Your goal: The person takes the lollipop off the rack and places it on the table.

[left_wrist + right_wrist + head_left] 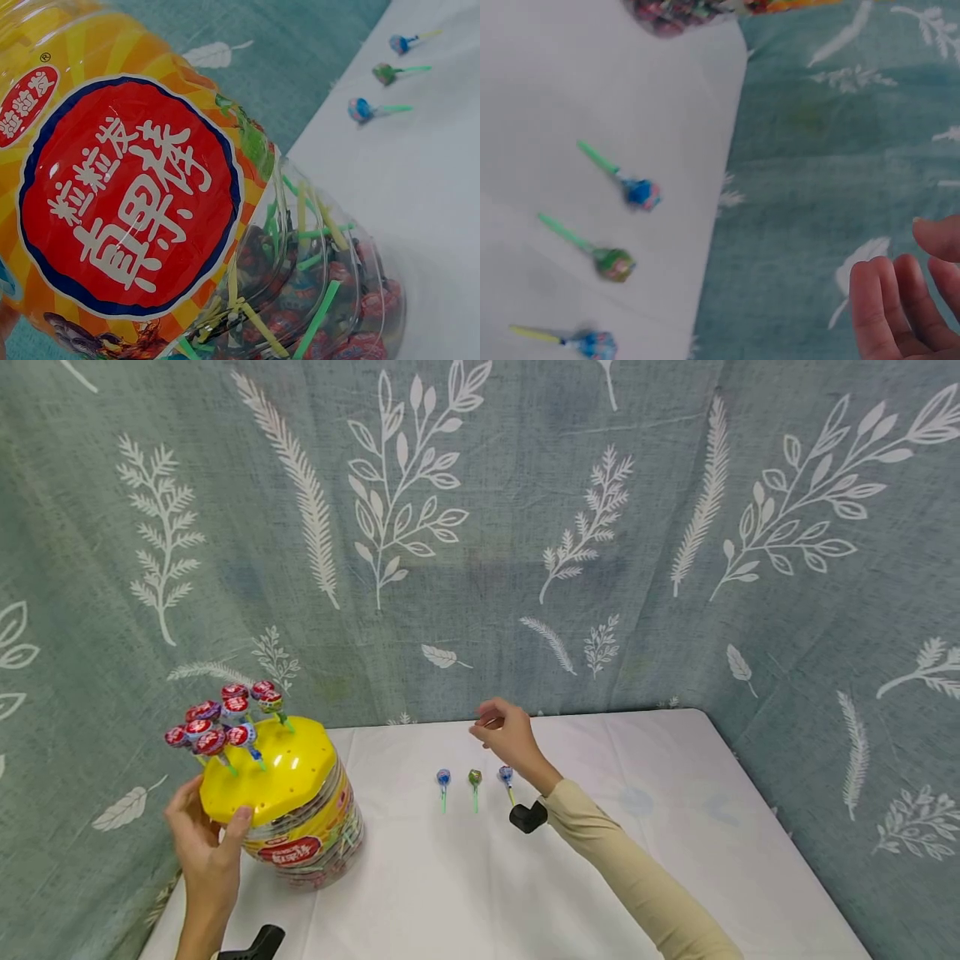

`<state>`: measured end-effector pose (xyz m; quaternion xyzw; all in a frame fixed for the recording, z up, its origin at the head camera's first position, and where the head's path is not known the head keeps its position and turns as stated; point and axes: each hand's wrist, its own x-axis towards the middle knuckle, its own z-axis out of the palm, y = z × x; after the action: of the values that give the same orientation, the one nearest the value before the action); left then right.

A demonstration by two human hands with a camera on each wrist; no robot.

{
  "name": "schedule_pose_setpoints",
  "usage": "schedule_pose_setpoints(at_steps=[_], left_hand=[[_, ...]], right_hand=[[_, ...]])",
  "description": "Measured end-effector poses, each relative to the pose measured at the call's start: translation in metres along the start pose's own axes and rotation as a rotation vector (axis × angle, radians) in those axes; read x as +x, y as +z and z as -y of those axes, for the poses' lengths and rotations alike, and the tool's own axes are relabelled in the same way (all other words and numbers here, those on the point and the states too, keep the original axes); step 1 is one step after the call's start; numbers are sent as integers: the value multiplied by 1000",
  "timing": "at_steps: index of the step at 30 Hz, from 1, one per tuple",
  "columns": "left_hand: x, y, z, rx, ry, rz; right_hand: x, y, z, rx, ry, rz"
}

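Observation:
On the left of the head view, my left hand (202, 843) grips the rim of the yellow lid (296, 768) of a clear plastic candy jar (341, 818), thumb at the near edge. Several red-wrapped lollipops (211, 742) stand in holes in this lid, heads up. Through the jar's wall in the left wrist view, more lollipops (375, 300) show inside. My right hand (513, 739) hovers above the table with loosely bent fingers and nothing in them. Below it lie three lollipops in a row: blue (444, 776), green (475, 777) and blue with a yellow stick (506, 773).
A white cloth covers the table (637, 877). Behind and at both sides hangs a grey-green curtain (480, 635) with white leaf prints, meeting the table's back edge. Black wrist-camera mounts (528, 817) are on both wrists.

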<state>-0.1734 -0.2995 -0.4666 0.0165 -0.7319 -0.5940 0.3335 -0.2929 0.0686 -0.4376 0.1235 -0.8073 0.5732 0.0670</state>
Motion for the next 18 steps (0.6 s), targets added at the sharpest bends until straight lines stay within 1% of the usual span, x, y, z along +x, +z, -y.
schedule_pose_setpoints(at_steps=[5, 9, 12, 16, 18], left_hand=[[0, -1, -1, -7, -5, -12], [0, -1, -1, -6, -4, -13], [0, -1, 0, -5, -9, -10], [-1, -2, 0, 1, -22, -14], [-1, -1, 1, 6, -24, -15]], right_hand=[[1, 5, 24, 29, -75, 58], [-6, 6, 58, 51, -138, 102], [-6, 11, 66, 41, -169, 116], [2, 24, 59, 26, -182, 123], [1, 27, 65, 18, -184, 127]])
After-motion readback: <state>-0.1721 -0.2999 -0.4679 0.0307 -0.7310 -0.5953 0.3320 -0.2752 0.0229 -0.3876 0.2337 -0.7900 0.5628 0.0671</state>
